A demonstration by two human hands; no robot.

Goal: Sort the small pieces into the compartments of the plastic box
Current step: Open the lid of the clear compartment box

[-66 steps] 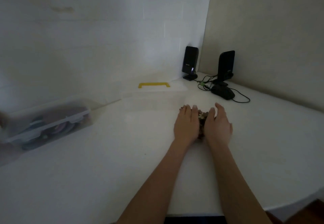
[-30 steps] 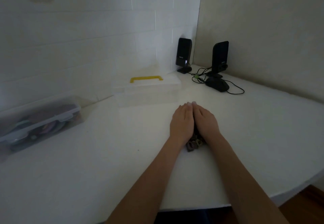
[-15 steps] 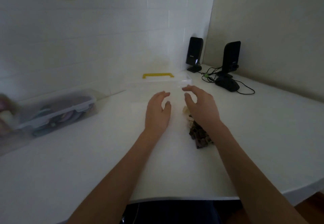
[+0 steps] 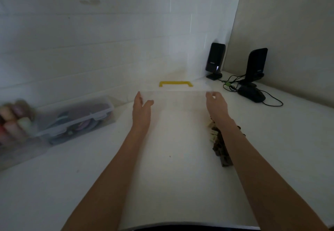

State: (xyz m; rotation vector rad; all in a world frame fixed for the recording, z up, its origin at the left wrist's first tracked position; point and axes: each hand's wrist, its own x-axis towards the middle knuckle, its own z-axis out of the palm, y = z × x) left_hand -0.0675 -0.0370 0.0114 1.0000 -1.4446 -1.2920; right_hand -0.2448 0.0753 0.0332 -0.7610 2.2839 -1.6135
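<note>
A white table [image 4: 180, 185] is shown, on which are set a clear plastic box [image 4: 179, 97] with yellow handle, a pile of small pieces [image 4: 219, 146], a lidded container [image 4: 75, 118], two black speakers [image 4: 215, 60] and a mouse [image 4: 252, 96].

The plastic box [image 4: 176, 95] sits on the table [image 4: 180, 185]; hands flank it, small pieces [image 4: 217, 144] lie before-right, speakers [image 4: 215, 59] behind-right, a storage container [image 4: 75, 118] left.

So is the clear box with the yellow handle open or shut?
Cannot tell. The clear box is too faint and translucent; only its yellow handle shows plainly.
</note>
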